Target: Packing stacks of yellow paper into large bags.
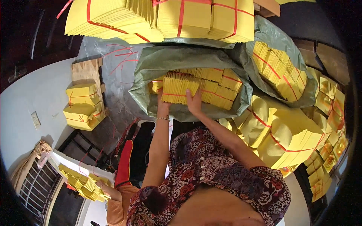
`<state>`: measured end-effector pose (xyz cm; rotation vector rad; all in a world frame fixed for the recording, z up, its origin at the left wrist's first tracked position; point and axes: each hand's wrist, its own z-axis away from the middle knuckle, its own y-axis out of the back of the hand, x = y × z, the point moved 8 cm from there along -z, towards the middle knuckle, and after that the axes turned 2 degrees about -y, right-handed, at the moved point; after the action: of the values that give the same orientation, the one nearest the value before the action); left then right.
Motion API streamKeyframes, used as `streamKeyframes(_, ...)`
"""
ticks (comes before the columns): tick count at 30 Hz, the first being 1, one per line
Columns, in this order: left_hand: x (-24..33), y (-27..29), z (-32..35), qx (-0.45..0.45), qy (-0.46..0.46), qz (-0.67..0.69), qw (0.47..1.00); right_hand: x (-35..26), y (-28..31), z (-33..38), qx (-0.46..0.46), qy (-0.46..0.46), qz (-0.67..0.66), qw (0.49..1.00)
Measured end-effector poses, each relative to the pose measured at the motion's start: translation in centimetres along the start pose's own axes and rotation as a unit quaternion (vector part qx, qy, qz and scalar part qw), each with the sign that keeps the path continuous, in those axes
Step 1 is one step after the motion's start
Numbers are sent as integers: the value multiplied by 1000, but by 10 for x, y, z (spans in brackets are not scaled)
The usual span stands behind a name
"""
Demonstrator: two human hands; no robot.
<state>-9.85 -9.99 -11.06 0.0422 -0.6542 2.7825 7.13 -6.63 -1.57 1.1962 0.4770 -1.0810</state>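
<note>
Two hands grip a red-tied bundle of yellow sheets (179, 89) over the open mouth of a green woven sack (181, 56). The left hand (162, 100), a bracelet at its wrist, closes on the bundle's left end; the right hand (194, 102) clasps the opposite end, its thumb on the near face. More tied yellow bundles (220, 92) fill the sack around it — whether the held one rests on them is hard to tell. Large yellow stacks (184, 19) stand beyond, and a second green sack (277, 34), also packed, sits to the right. At left, two bundles (83, 116) lie by a wooden pallet (86, 72) — below them, a co-worker in an orange sleeve (120, 211) reaches to yellow sheets (81, 183).
</note>
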Motion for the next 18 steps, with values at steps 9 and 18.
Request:
streamKeyframes(9,7,-20,31,17,1,25,1000,-125,24,-56,-92,226,110,964)
streamKeyframes(18,-8,-30,36,-30,-27,47,998,-124,-77,-62,-399,244,190,863)
